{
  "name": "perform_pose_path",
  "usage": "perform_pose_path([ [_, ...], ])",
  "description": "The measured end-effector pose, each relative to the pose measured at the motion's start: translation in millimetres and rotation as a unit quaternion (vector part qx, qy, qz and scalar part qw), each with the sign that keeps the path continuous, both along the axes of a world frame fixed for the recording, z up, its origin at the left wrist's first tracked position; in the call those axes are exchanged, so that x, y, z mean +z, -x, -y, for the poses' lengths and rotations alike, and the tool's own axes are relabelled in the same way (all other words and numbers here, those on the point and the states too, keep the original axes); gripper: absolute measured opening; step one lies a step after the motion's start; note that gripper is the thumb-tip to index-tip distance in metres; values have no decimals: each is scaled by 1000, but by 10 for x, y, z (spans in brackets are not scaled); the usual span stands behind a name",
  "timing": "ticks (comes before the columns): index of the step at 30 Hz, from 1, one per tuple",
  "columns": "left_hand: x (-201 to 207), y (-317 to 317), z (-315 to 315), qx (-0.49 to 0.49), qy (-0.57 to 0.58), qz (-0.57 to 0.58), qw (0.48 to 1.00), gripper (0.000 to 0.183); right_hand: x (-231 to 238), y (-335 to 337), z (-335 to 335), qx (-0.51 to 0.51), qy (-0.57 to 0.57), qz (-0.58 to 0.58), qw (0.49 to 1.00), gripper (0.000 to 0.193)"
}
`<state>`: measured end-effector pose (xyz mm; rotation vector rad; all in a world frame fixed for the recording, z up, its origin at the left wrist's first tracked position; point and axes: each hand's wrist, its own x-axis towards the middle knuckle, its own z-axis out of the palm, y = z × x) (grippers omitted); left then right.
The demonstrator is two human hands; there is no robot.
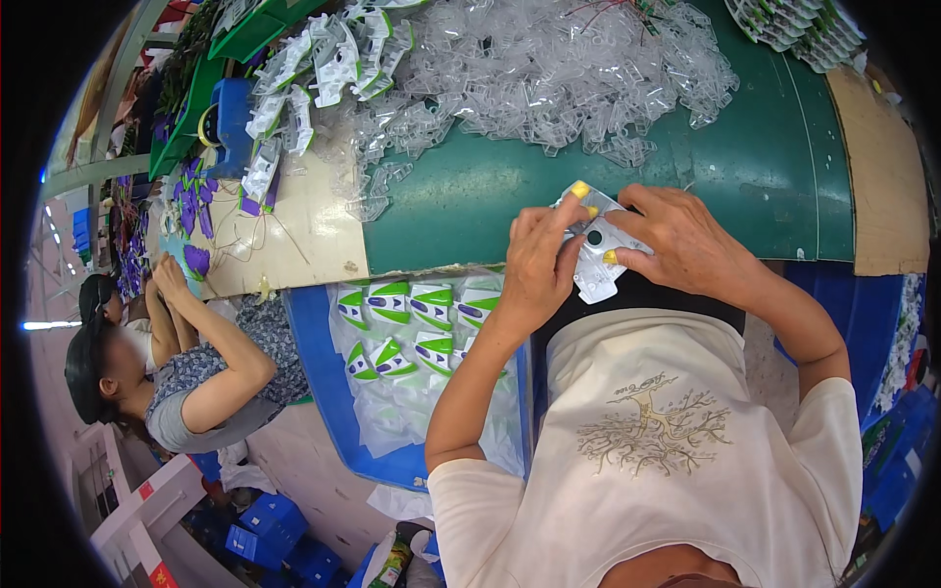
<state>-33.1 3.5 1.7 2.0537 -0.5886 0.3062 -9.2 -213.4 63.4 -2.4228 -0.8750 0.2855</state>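
Observation:
Between both hands, at the near edge of the green work surface [510, 201], is a white molded plastic housing [597, 278] with a round dark hole. My left hand [537, 257] grips its left side, fingers bent over the upper edge. My right hand [676, 238] holds the right side, with thumb and fingers pressed onto the face. Yellow covers sit on some fingertips. Whether a smaller part is under the fingers cannot be made out. Beyond the hands lies a large heap of clear plastic parts [549, 73].
White-and-green housings [338, 61] are piled at the far left. A blue bin [328, 392] below left holds rows of white, green and purple pieces [431, 306]. A tape roll [207, 127] stands near them. At left, a co-worker [211, 382] handles purple parts. Cardboard [877, 176] covers the right end.

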Motion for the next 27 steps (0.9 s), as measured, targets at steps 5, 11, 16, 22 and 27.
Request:
perform_pose_path([
  [5, 89, -44, -13, -59, -51, -26, 997, 64, 127, -59, 38, -33, -92, -27, 995, 23],
  [11, 120, 18, 1, -48, -93, -32, 994, 66, 190, 53, 75, -15, -248, -110, 962, 17],
  [16, 27, 75, 70, -23, -55, -22, 998, 75, -102, 339, 10, 9, -109, 144, 984, 20],
  [22, 39, 67, -69, -54, -37, -86, 994, 61, -128, 341, -89, 6, -103, 129, 986, 24],
  [27, 74, -29, -63, -60, -36, -72, 995, 56, -59, 227, 116, -100, -212, 75, 969, 26],
])
